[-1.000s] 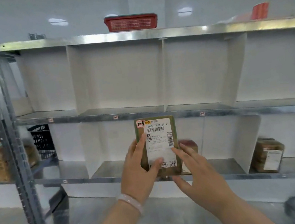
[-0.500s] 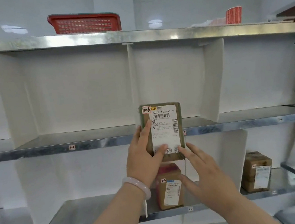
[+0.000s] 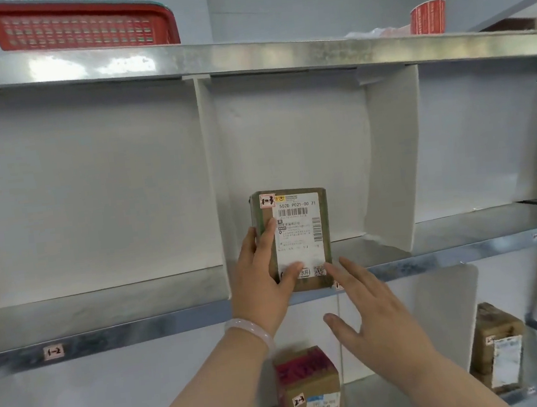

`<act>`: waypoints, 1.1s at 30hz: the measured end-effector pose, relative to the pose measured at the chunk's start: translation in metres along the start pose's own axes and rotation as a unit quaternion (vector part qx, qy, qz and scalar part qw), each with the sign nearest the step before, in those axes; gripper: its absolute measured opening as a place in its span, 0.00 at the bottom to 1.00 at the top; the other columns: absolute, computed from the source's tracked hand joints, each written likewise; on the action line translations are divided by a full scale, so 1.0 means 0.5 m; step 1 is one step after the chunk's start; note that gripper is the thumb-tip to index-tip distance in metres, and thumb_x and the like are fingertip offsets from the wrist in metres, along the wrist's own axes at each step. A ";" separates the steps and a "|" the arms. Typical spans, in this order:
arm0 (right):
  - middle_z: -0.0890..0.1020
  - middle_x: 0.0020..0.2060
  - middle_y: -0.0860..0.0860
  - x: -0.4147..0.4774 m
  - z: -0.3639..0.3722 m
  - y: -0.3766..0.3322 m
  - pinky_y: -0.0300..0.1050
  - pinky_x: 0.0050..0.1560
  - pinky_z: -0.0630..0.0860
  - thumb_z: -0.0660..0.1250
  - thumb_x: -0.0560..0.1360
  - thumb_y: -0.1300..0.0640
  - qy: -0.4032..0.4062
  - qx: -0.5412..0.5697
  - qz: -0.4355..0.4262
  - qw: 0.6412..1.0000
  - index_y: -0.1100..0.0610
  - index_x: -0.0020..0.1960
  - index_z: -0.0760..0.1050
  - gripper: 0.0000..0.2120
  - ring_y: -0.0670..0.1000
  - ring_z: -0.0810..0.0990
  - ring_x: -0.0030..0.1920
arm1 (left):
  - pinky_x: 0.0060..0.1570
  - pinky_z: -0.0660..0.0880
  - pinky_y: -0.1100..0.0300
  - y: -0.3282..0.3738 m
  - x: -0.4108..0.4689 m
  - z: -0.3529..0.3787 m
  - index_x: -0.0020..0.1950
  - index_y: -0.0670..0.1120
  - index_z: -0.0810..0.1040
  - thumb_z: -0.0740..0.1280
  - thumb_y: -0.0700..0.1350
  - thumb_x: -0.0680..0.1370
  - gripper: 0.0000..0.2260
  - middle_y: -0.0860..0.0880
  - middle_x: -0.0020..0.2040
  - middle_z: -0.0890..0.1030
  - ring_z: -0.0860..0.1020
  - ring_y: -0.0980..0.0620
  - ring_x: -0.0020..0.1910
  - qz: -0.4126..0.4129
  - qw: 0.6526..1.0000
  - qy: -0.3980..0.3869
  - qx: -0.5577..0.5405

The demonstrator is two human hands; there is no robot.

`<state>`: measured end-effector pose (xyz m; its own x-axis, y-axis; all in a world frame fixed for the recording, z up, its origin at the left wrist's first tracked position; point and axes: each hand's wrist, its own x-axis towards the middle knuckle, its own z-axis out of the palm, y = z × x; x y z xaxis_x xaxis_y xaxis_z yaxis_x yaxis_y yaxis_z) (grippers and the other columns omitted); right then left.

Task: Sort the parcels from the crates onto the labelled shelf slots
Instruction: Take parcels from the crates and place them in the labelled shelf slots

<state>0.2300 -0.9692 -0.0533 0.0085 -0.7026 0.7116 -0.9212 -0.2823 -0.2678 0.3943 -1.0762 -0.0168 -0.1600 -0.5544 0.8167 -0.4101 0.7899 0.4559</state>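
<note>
A brown parcel [image 3: 299, 223] with a white shipping label and a small tag marked 1-3 stands upright at the front of the upper shelf [image 3: 174, 324], just right of a white divider [image 3: 214, 182]. My left hand [image 3: 265, 277] grips its left edge, thumb across the label's lower part. My right hand [image 3: 369, 309] is spread flat, its fingertips touching the parcel's lower right corner. A slot tag reading 1-2 [image 3: 53, 352] sits on the shelf edge to the left.
On the shelf below stand a parcel tagged 2-3 [image 3: 310, 392] and another brown parcel [image 3: 497, 348] further right. A red basket [image 3: 79, 24] and a red tape roll [image 3: 427, 19] sit on the top shelf. A second white divider [image 3: 389, 162] bounds the slot's right side.
The parcel has risen from in front of the lower shelf to the upper shelf's slot, and my view has closed in on the shelf. Both hands stayed with the parcel.
</note>
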 end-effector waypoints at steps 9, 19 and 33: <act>0.55 0.73 0.35 0.075 0.029 0.083 0.36 0.67 0.58 0.66 0.75 0.44 0.001 0.033 -0.030 0.999 0.35 0.74 0.52 0.33 0.41 0.60 0.72 | 0.72 0.65 0.47 -0.060 0.035 0.053 0.78 0.66 0.50 0.72 0.47 0.77 0.40 0.51 0.78 0.59 0.60 0.51 0.76 -0.063 0.998 0.001 0.020; 0.60 0.74 0.40 0.117 0.041 0.138 0.39 0.67 0.59 0.58 0.75 0.40 -0.019 0.064 -0.085 0.994 0.39 0.75 0.56 0.30 0.44 0.62 0.72 | 0.72 0.63 0.50 -0.070 0.046 0.073 0.77 0.69 0.42 0.71 0.45 0.77 0.44 0.50 0.75 0.62 0.61 0.53 0.73 -0.082 0.992 0.008 0.094; 0.66 0.73 0.47 0.073 0.052 0.127 0.50 0.71 0.61 0.65 0.74 0.45 -0.002 0.095 -0.179 0.979 0.48 0.74 0.63 0.30 0.49 0.62 0.73 | 0.70 0.62 0.54 0.014 -0.067 0.038 0.78 0.58 0.56 0.69 0.52 0.78 0.33 0.46 0.79 0.61 0.59 0.49 0.77 -0.059 0.970 0.044 0.230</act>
<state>0.1817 -1.0298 -0.0610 0.3193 -0.5394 0.7792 -0.7695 -0.6274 -0.1190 0.3795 -1.0572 -0.0475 -0.0179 -0.5937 0.8045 -0.7814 0.5103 0.3593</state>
